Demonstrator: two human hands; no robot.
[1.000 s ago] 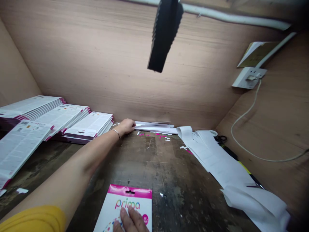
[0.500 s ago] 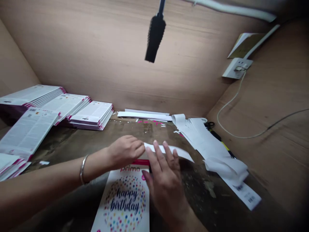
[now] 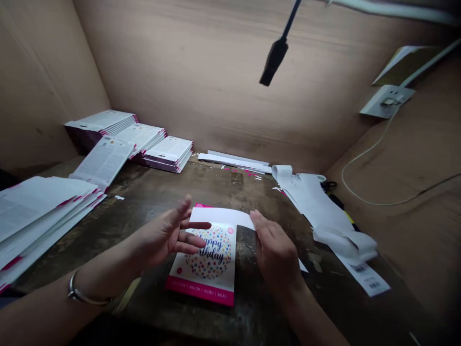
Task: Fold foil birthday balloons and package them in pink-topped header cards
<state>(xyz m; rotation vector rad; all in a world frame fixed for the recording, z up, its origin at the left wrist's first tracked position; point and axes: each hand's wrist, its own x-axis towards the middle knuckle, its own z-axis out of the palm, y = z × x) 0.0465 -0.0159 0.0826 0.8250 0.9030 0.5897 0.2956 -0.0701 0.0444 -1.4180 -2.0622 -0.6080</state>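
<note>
A white packet with a dotted "happy birthday" circle and pink edges (image 3: 210,283) lies flat on the dark table in front of me. Across its upper part runs a white paper strip (image 3: 223,216), which hides most of the top band. My right hand (image 3: 275,245) pinches this strip at its right side, and a tip of white paper shows below that hand. Over the packet's left edge, my left hand (image 3: 169,233) has its fingers apart and holds nothing. A bangle sits on the left wrist.
Stacks of similar packets (image 3: 167,149) stand at the back left, with a larger pile (image 3: 36,206) at the near left. On the right lies a long curled label strip (image 3: 324,206) beside black-handled scissors (image 3: 329,185). A black plug (image 3: 274,62) hangs overhead.
My left hand has let go of the paper strip and opened. The right hand has gone from spread fingers to a pinch on the strip, now lying over the packet. My view has shifted left.
</note>
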